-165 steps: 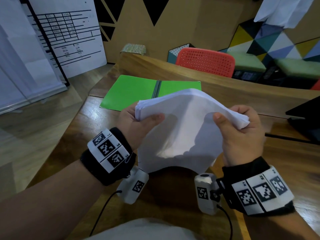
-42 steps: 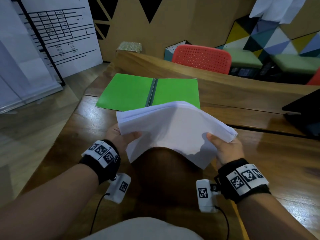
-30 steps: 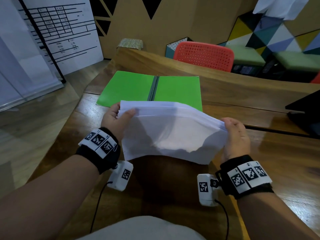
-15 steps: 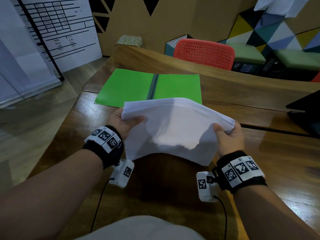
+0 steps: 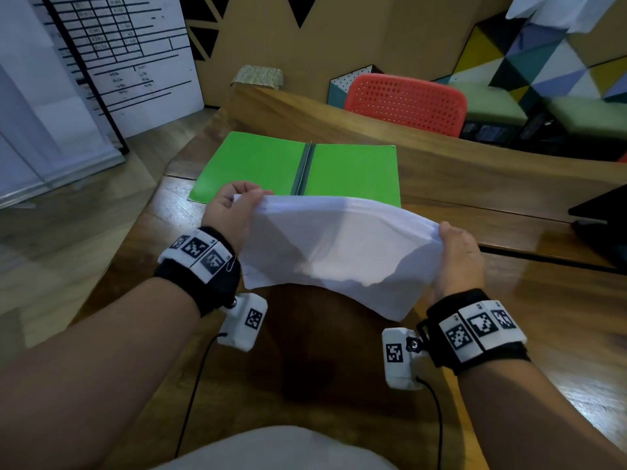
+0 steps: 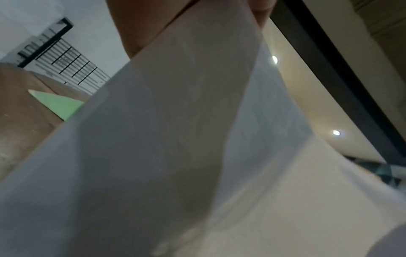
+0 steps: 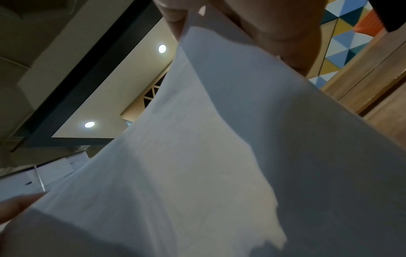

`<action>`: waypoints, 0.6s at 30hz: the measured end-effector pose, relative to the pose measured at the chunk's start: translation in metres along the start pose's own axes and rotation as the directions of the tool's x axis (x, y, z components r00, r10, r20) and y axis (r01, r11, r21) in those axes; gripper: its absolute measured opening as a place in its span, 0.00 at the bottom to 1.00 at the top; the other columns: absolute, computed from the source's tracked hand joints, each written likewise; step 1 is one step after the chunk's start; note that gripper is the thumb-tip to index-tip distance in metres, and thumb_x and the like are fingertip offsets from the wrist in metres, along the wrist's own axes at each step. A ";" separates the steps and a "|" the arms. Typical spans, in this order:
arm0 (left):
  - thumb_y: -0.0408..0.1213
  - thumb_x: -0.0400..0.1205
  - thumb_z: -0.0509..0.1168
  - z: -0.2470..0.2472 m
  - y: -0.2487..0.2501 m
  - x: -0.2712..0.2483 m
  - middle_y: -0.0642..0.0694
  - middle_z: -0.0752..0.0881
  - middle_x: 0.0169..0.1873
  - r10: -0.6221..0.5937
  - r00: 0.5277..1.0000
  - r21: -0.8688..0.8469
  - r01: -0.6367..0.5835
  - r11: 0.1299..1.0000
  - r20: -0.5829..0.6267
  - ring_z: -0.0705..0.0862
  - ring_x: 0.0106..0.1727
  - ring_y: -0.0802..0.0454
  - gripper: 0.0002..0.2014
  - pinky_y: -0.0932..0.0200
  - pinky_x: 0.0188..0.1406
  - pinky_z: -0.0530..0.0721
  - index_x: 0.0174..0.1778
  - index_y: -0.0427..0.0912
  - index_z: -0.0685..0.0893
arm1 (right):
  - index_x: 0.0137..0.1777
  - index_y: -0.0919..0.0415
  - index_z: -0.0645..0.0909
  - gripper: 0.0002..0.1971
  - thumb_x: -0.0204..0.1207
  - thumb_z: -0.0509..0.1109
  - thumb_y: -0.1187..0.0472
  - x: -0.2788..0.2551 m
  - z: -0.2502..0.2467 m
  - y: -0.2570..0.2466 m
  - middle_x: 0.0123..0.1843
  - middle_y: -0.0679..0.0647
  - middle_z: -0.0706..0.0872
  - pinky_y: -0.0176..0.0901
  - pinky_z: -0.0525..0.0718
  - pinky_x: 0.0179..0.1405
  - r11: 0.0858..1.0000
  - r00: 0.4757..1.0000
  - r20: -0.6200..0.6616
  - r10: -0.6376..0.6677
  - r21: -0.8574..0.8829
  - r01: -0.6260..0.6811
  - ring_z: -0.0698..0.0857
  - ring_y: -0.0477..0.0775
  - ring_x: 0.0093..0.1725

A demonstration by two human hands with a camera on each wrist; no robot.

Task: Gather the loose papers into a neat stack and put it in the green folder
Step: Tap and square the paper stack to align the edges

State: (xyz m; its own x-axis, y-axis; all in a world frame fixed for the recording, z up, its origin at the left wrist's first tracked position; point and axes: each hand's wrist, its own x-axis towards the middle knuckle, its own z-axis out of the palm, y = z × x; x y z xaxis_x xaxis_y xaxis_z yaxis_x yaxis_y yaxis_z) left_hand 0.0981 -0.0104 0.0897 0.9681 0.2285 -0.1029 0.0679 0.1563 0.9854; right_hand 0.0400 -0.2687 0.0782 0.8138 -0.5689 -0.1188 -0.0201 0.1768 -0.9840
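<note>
A stack of white papers (image 5: 339, 249) stands on its lower edge on the wooden table (image 5: 543, 300), bowed between both hands. My left hand (image 5: 227, 212) grips its upper left corner, and my right hand (image 5: 458, 252) grips the upper right corner. The green folder (image 5: 258, 164) lies open and flat just beyond the papers, its spine pointing away from me. In both wrist views the paper sheets (image 6: 197, 139) (image 7: 219, 156) fill most of the picture, with fingers pinching the top edge. A green folder corner (image 6: 57, 104) shows in the left wrist view.
A red perforated chair (image 5: 403, 103) stands behind the far table edge. A dark laptop-like object (image 5: 604, 228) lies at the right edge. A whiteboard (image 5: 112, 56) with a printed table leans at the left, over wooden floor.
The papers went from held up and bowed to standing with their lower edge on the table. Both hands shifted to the top corners and moved slightly toward the folder.
</note>
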 end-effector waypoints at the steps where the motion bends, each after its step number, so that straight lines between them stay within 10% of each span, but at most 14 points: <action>1: 0.33 0.76 0.63 0.001 -0.001 0.001 0.56 0.90 0.28 0.008 1.000 0.019 -0.008 1.000 -0.013 0.83 0.35 0.53 0.10 0.68 0.28 0.81 0.30 0.50 0.78 | 0.23 0.48 0.82 0.10 0.64 0.70 0.50 0.003 0.001 -0.001 0.33 0.50 0.78 0.53 0.75 0.51 1.000 1.000 -0.004 0.002 0.006 -0.002 0.76 0.56 0.46; 8: 0.36 0.69 0.66 0.001 -0.003 0.007 0.55 0.89 0.34 0.031 0.999 0.060 -0.029 0.998 -0.037 0.82 0.44 0.48 0.04 0.55 0.46 0.78 0.30 0.50 0.80 | 0.32 0.50 0.78 0.10 0.75 0.68 0.60 0.016 0.003 -0.003 0.34 0.48 0.80 0.58 0.78 0.58 0.997 0.997 -0.062 -0.051 -0.054 0.048 0.78 0.54 0.45; 12: 0.37 0.76 0.65 0.003 -0.002 0.009 0.53 0.87 0.37 0.011 1.000 0.123 -0.009 0.992 -0.016 0.80 0.40 0.49 0.08 0.57 0.39 0.78 0.32 0.51 0.79 | 0.38 0.44 0.80 0.16 0.59 0.76 0.36 0.011 -0.001 -0.005 0.40 0.47 0.82 0.48 0.85 0.50 0.997 0.997 0.065 -0.052 -0.050 0.056 0.82 0.49 0.43; 15: 0.62 0.60 0.74 -0.001 -0.001 0.004 0.51 0.83 0.37 0.051 0.992 0.100 -0.063 0.993 0.118 0.82 0.32 0.52 0.20 0.58 0.32 0.82 0.39 0.55 0.78 | 0.49 0.44 0.74 0.18 0.65 0.79 0.59 0.009 -0.007 -0.003 0.46 0.48 0.81 0.32 0.84 0.32 0.993 0.962 0.255 -0.095 -0.049 0.111 0.85 0.39 0.34; 18: 0.64 0.38 0.80 -0.007 -0.011 0.001 0.52 0.80 0.41 0.077 0.967 0.092 -0.103 0.990 0.244 0.84 0.31 0.65 0.43 0.67 0.28 0.85 0.47 0.57 0.74 | 0.50 0.42 0.72 0.28 0.63 0.78 0.72 0.009 -0.009 0.003 0.49 0.46 0.81 0.39 0.86 0.43 0.975 0.962 0.254 -0.100 -0.166 0.145 0.85 0.46 0.45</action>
State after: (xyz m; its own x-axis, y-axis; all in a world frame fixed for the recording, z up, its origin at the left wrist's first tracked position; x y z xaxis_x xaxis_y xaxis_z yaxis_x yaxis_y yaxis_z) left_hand 0.0964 -0.0055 0.0777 0.9999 -0.0010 0.0100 -0.0099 0.0428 0.9990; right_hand 0.0420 -0.2809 0.0724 0.9323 -0.3612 0.0178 0.0024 -0.0430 -0.9991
